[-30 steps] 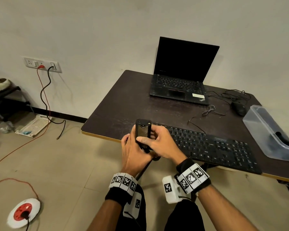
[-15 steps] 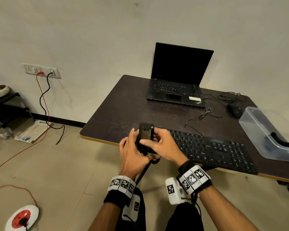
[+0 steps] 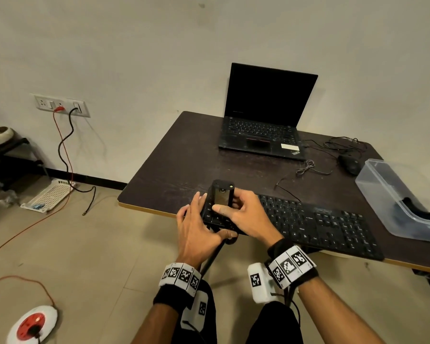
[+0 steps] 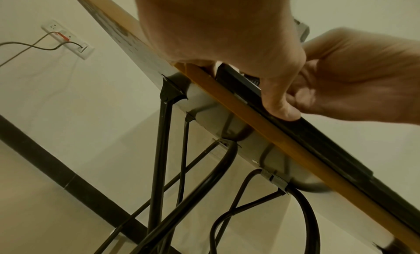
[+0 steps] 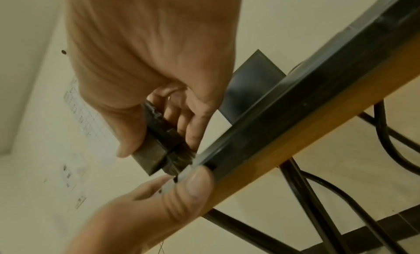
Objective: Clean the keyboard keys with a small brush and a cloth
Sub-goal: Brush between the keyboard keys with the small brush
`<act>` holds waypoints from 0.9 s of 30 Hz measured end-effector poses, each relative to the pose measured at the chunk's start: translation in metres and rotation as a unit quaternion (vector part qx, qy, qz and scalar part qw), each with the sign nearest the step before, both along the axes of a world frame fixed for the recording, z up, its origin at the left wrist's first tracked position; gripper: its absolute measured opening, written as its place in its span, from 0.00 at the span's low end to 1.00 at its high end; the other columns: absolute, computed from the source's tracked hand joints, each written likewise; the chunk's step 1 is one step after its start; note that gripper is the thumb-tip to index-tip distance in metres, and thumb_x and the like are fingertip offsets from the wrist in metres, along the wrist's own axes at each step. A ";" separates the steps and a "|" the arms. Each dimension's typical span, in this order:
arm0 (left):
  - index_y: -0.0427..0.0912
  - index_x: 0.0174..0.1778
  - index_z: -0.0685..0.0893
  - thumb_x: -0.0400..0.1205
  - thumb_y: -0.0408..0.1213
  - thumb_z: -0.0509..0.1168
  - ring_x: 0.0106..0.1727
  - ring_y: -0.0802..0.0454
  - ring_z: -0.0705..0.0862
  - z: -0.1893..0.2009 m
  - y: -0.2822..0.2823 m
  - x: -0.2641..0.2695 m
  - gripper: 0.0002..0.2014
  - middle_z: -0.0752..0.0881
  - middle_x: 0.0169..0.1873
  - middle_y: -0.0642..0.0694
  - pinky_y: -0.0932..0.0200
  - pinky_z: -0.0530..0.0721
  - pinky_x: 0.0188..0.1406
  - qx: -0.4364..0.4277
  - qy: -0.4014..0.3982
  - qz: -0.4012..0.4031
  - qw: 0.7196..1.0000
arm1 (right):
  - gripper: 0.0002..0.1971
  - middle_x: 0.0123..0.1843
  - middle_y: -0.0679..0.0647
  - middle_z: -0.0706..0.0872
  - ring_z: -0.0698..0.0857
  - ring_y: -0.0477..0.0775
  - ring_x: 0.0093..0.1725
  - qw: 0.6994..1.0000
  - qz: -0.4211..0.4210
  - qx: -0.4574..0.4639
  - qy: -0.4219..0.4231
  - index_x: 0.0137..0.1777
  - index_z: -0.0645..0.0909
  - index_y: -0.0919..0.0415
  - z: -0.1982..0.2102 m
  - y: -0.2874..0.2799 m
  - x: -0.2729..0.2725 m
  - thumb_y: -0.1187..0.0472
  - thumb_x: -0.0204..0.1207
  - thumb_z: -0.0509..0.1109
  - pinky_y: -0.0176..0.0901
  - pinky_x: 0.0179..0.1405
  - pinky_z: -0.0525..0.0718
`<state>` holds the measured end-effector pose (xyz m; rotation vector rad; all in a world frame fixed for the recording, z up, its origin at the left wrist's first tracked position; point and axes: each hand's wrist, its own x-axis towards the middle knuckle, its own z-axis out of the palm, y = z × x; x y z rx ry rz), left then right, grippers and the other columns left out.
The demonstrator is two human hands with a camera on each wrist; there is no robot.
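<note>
Both hands at keyboard (image 3: 315,220) left end | right hand (image 3: 246,214) grips brush (image 5: 159,148)

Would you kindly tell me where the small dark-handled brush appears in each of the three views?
Head: the small dark-handled brush stands upright at centre, gripped by the right hand over the black keyboard's left end.
Left wrist: not visible; hands hide it.
Right wrist: centre-left, bristles down at the keyboard's corner.
Shared landmark: the table's tan wooden edge, beside the left thumb.
</note>
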<state>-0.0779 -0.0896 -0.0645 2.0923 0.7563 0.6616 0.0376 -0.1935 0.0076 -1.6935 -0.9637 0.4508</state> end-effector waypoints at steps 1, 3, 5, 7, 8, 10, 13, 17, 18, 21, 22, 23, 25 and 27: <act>0.48 0.91 0.54 0.59 0.68 0.84 0.71 0.72 0.55 0.000 0.000 0.000 0.69 0.75 0.79 0.63 0.48 0.59 0.88 0.006 -0.002 -0.001 1.000 | 0.13 0.54 0.51 0.97 0.95 0.48 0.55 1.000 0.027 -0.005 0.012 0.60 0.92 0.55 0.002 -0.001 -0.003 0.68 0.79 0.82 0.42 0.59 0.91; 0.47 0.91 0.55 0.59 0.66 0.85 0.69 0.74 0.54 0.002 -0.001 0.000 0.69 0.75 0.79 0.63 0.48 0.59 0.88 0.007 -0.002 0.005 1.000 | 0.12 0.54 0.53 0.97 0.95 0.49 0.55 1.000 0.021 -0.002 0.015 0.61 0.91 0.57 0.003 -0.003 -0.001 0.67 0.79 0.81 0.44 0.59 0.92; 0.45 0.91 0.56 0.59 0.65 0.87 0.66 0.75 0.51 0.004 -0.003 -0.001 0.70 0.74 0.78 0.63 0.48 0.60 0.87 0.006 -0.003 0.010 1.000 | 0.11 0.53 0.50 0.96 0.95 0.45 0.54 0.999 -0.037 0.010 -0.002 0.60 0.92 0.58 0.002 -0.005 0.003 0.65 0.80 0.81 0.42 0.57 0.91; 0.45 0.91 0.56 0.59 0.64 0.87 0.65 0.76 0.50 0.006 -0.004 -0.002 0.69 0.74 0.77 0.64 0.48 0.61 0.87 0.003 -0.004 0.011 1.000 | 0.11 0.53 0.48 0.96 0.94 0.44 0.54 0.999 -0.044 0.012 -0.002 0.60 0.92 0.56 0.001 -0.009 0.000 0.66 0.79 0.81 0.40 0.57 0.90; 0.46 0.91 0.56 0.60 0.63 0.87 0.65 0.76 0.50 0.006 -0.004 -0.002 0.69 0.74 0.79 0.61 0.47 0.61 0.88 0.005 -0.004 0.009 1.000 | 0.12 0.53 0.48 0.96 0.94 0.45 0.55 1.000 -0.025 0.006 -0.001 0.60 0.92 0.55 0.001 -0.010 -0.002 0.66 0.79 0.81 0.41 0.58 0.91; 0.46 0.91 0.57 0.60 0.63 0.87 0.65 0.75 0.51 0.006 -0.003 -0.002 0.68 0.75 0.81 0.57 0.46 0.62 0.87 0.005 -0.005 0.004 1.000 | 0.13 0.54 0.48 0.96 0.94 0.45 0.55 1.000 0.000 -0.003 -0.004 0.60 0.91 0.52 0.000 -0.010 -0.004 0.67 0.79 0.82 0.41 0.60 0.91; 0.48 0.91 0.55 0.58 0.68 0.86 0.70 0.70 0.51 0.005 -0.003 -0.003 0.70 0.75 0.81 0.60 0.52 0.61 0.86 0.001 -0.001 0.004 1.000 | 0.11 0.51 0.47 0.97 0.94 0.44 0.52 0.998 -0.057 0.023 -0.010 0.56 0.92 0.51 -0.001 -0.010 0.002 0.66 0.79 0.82 0.40 0.55 0.89; 0.45 0.90 0.58 0.59 0.67 0.85 0.67 0.75 0.52 0.004 -0.003 -0.003 0.68 0.76 0.81 0.55 0.45 0.62 0.87 0.016 -0.016 0.003 1.000 | 0.13 0.54 0.50 0.96 0.95 0.47 0.56 0.999 0.005 0.018 0.042 0.62 0.91 0.57 -0.001 -0.012 -0.006 0.70 0.80 0.80 0.37 0.55 0.89; 0.45 0.90 0.58 0.59 0.69 0.84 0.67 0.76 0.52 0.004 -0.002 -0.003 0.68 0.76 0.81 0.54 0.44 0.62 0.87 0.022 -0.016 0.002 1.000 | 0.14 0.54 0.51 0.96 0.95 0.47 0.56 0.999 0.016 0.014 0.044 0.63 0.91 0.58 -0.002 -0.012 -0.007 0.70 0.80 0.80 0.37 0.55 0.89; 0.47 0.91 0.57 0.57 0.72 0.83 0.68 0.72 0.52 0.004 -0.002 -0.003 0.70 0.75 0.81 0.57 0.45 0.64 0.86 0.014 -0.005 0.005 1.000 | 0.12 0.53 0.49 0.97 0.95 0.46 0.55 0.998 -0.037 0.039 0.036 0.59 0.91 0.54 -0.003 -0.012 -0.003 0.68 0.80 0.81 0.40 0.56 0.89; 0.47 0.91 0.57 0.57 0.73 0.82 0.68 0.72 0.51 0.004 -0.002 -0.003 0.70 0.75 0.81 0.57 0.45 0.65 0.86 0.011 -0.005 0.003 1.000 | 0.12 0.53 0.48 0.97 0.95 0.46 0.56 0.998 -0.043 0.042 0.037 0.59 0.91 0.54 -0.003 -0.012 -0.003 0.68 0.80 0.81 0.41 0.57 0.88; 0.47 0.90 0.57 0.56 0.75 0.80 0.69 0.73 0.51 0.004 -0.002 -0.003 0.70 0.75 0.82 0.57 0.44 0.64 0.86 0.013 -0.007 -0.001 1.000 | 0.13 0.54 0.48 0.97 0.95 0.46 0.56 0.998 -0.033 0.039 0.041 0.60 0.91 0.54 -0.002 -0.012 -0.005 0.69 0.80 0.81 0.39 0.57 0.89; 0.46 0.90 0.58 0.56 0.76 0.75 0.69 0.76 0.52 0.004 -0.002 -0.002 0.69 0.76 0.81 0.56 0.44 0.62 0.87 0.023 -0.015 -0.005 1.000 | 0.15 0.53 0.45 0.96 0.95 0.45 0.57 0.999 0.007 0.023 0.038 0.62 0.90 0.53 -0.001 -0.012 -0.009 0.70 0.80 0.80 0.36 0.56 0.89; 0.47 0.90 0.58 0.57 0.73 0.80 0.68 0.75 0.52 0.004 -0.002 -0.001 0.69 0.75 0.82 0.57 0.46 0.61 0.88 0.015 -0.013 -0.004 1.000 | 0.15 0.52 0.44 0.96 0.94 0.44 0.56 0.999 -0.006 0.026 0.029 0.61 0.90 0.51 -0.001 -0.012 -0.009 0.69 0.80 0.81 0.36 0.56 0.88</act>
